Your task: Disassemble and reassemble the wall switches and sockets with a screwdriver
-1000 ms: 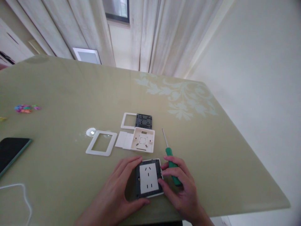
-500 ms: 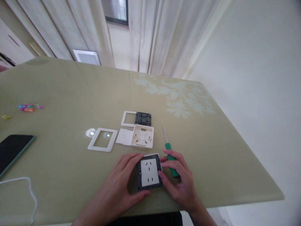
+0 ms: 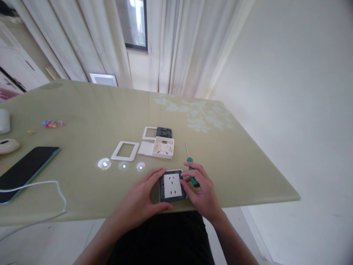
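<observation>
A wall socket (image 3: 173, 185) with a white five-hole face and a dark frame lies near the table's front edge, seated on a white box whose rim just shows. My left hand (image 3: 146, 195) grips its left side, fingers at the upper corner and thumb along the lower edge. A small brassy spot shows at the socket's left screw hole. At the right edge, my right hand (image 3: 200, 187) has thumb and fingertips closed together over the frame; whatever they pinch is too small to make out. A green-handled screwdriver (image 3: 190, 160) lies beside the socket, partly hidden by the right hand.
Beyond the socket are a white back box (image 3: 163, 148), a dark socket module (image 3: 164, 132), white plates (image 3: 146, 148) and a white frame (image 3: 125, 151). To the left lie a phone (image 3: 30, 169), a white cable (image 3: 59, 191) and small colourful pieces (image 3: 51, 124). A wall (image 3: 275, 110) stands right.
The camera view has shifted, so the table sits higher and more of its left side shows. Both hands stay at the socket, with little change in their grip.
</observation>
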The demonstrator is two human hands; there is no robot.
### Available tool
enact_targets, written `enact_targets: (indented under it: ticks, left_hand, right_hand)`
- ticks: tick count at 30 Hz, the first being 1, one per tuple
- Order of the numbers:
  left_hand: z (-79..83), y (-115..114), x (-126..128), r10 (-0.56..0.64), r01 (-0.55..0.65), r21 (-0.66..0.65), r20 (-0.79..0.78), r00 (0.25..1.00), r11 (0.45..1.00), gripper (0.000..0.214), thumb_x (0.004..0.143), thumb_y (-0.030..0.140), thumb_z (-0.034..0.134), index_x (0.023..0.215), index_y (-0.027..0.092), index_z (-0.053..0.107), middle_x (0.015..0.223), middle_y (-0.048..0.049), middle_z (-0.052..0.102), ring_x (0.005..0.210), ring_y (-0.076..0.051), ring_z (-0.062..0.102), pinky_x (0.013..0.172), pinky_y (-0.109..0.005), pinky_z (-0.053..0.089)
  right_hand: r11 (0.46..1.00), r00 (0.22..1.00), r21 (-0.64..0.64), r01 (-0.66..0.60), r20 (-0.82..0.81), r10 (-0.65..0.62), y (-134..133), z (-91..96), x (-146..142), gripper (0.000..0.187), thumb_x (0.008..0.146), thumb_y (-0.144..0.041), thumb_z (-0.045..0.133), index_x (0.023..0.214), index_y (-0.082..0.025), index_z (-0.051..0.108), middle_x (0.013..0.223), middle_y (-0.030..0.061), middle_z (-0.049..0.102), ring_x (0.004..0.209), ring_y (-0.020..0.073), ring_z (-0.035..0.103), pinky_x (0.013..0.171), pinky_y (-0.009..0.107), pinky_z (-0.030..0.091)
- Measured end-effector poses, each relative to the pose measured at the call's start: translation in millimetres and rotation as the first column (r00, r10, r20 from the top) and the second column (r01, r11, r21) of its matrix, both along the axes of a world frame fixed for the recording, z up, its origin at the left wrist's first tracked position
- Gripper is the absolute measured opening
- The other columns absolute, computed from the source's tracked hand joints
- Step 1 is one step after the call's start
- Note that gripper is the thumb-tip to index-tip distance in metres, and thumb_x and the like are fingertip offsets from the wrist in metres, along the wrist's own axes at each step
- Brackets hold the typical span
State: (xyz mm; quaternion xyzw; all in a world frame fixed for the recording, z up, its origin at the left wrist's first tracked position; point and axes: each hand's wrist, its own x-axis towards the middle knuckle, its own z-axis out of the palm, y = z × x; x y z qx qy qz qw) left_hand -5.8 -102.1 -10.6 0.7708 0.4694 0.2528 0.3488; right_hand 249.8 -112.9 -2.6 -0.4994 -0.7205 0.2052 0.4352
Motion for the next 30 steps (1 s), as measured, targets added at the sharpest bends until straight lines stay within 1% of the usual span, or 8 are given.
enact_targets:
  ticks: [6, 10, 14, 20, 23, 25, 27, 30]
  left_hand:
    - [3.3, -10.9, 2.8, 0.005, -0.006, 0.073, 0.015, 1.000, 0.997, 0.079, 0.088, 0.044, 0.086, 0.157, 0.023, 0.052, 0.159, -0.0171, 0.064, 0.146, -0.039, 0.063, 0.124, -0.062, 0.051]
    - [3.7, -11.1, -2.2, -0.040, 0.035, 0.068, 0.066, 0.997, 0.997, 0.078, 0.084, 0.042, 0.091, 0.152, 0.027, 0.058, 0.157, -0.0120, 0.066, 0.144, -0.037, 0.064, 0.124, -0.057, 0.052]
    - [-1.1, -7.0, -5.3, -0.042, 0.038, 0.038, 0.106, 0.993, 0.999, 0.080, 0.081, 0.041, 0.094, 0.152, 0.027, 0.061, 0.156, -0.0124, 0.067, 0.143, -0.037, 0.066, 0.123, -0.056, 0.053]
    - [-7.3, -9.5, -6.1, -0.010, 0.007, 0.027, 0.104, 0.995, 1.000, 0.087, 0.082, 0.041, 0.092, 0.160, 0.027, 0.056, 0.164, -0.0137, 0.062, 0.149, -0.039, 0.061, 0.127, -0.061, 0.049]
    - [-5.5, -9.7, -7.4, -0.010, 0.007, 0.028, 0.082, 0.997, 1.000, 0.089, 0.082, 0.043, 0.091, 0.162, 0.026, 0.055, 0.166, -0.0141, 0.060, 0.152, -0.040, 0.058, 0.129, -0.063, 0.046]
    - [-3.9, -8.4, -8.0, -0.021, 0.019, 0.024, 0.088, 0.996, 1.000, 0.090, 0.083, 0.044, 0.091, 0.163, 0.026, 0.055, 0.167, -0.0141, 0.060, 0.152, -0.040, 0.058, 0.129, -0.063, 0.046]
    - [-3.2, -7.2, -7.8, -0.031, 0.028, 0.026, 0.100, 0.994, 0.999, 0.088, 0.083, 0.045, 0.092, 0.162, 0.027, 0.057, 0.166, -0.0136, 0.061, 0.151, -0.040, 0.059, 0.129, -0.061, 0.047]
    - [-4.7, -7.0, -5.9, -0.030, 0.025, 0.047, 0.128, 0.991, 0.999, 0.086, 0.084, 0.048, 0.093, 0.160, 0.028, 0.059, 0.164, -0.0125, 0.063, 0.149, -0.039, 0.061, 0.127, -0.058, 0.050]
  right_hand:
    - [0.998, 0.997, 0.054, 0.017, 0.071, -0.020, -15.4, 0.2, -0.4, 0.016, 0.103, -0.017, 0.066, 0.112, -0.028, 0.072, 0.136, 0.0117, 0.072, 0.131, 0.0272, 0.072, 0.112, 0.046, 0.060]
    - [0.996, 0.998, 0.082, 0.021, 0.059, -0.026, -20.5, 1.2, -1.1, 0.015, 0.103, -0.015, 0.064, 0.109, -0.025, 0.072, 0.131, 0.0127, 0.073, 0.130, 0.0285, 0.072, 0.111, 0.047, 0.061]
    - [0.995, 1.000, 0.105, -0.003, 0.031, 0.000, -17.8, 2.9, -0.5, 0.017, 0.106, -0.016, 0.059, 0.109, -0.025, 0.073, 0.131, 0.0129, 0.073, 0.127, 0.0284, 0.073, 0.108, 0.049, 0.064]
    - [0.983, 0.994, 0.182, -0.014, -0.105, 0.034, -14.8, 7.8, 5.1, 0.024, 0.109, -0.017, 0.057, 0.126, -0.028, 0.069, 0.143, 0.0127, 0.068, 0.132, 0.0268, 0.073, 0.093, 0.040, 0.072]
    - [0.957, 0.956, 0.286, 0.057, -0.291, 0.029, -16.6, 19.2, 6.2, 0.029, 0.110, -0.017, 0.062, 0.136, -0.030, 0.063, 0.147, 0.0113, 0.067, 0.099, 0.0182, 0.083, 0.080, 0.034, 0.073]
    - [0.925, 0.916, 0.367, 0.098, -0.397, 0.061, -16.7, 30.6, 3.9, 0.032, 0.107, -0.016, 0.069, 0.136, -0.029, 0.064, 0.138, 0.0091, 0.073, 0.075, 0.0121, 0.080, 0.068, 0.028, 0.069]
    - [0.906, 0.890, 0.414, 0.089, -0.442, 0.115, -14.8, 42.2, -1.8, 0.031, 0.105, -0.018, 0.073, 0.133, -0.028, 0.065, 0.121, 0.0051, 0.078, 0.064, 0.0092, 0.075, 0.059, 0.023, 0.064]
    - [0.918, 0.864, 0.397, -0.010, -0.458, 0.207, -9.0, 55.3, -15.5, 0.032, 0.105, -0.021, 0.074, 0.134, -0.029, 0.063, 0.107, 0.0002, 0.079, 0.058, 0.0076, 0.069, 0.051, 0.020, 0.058]
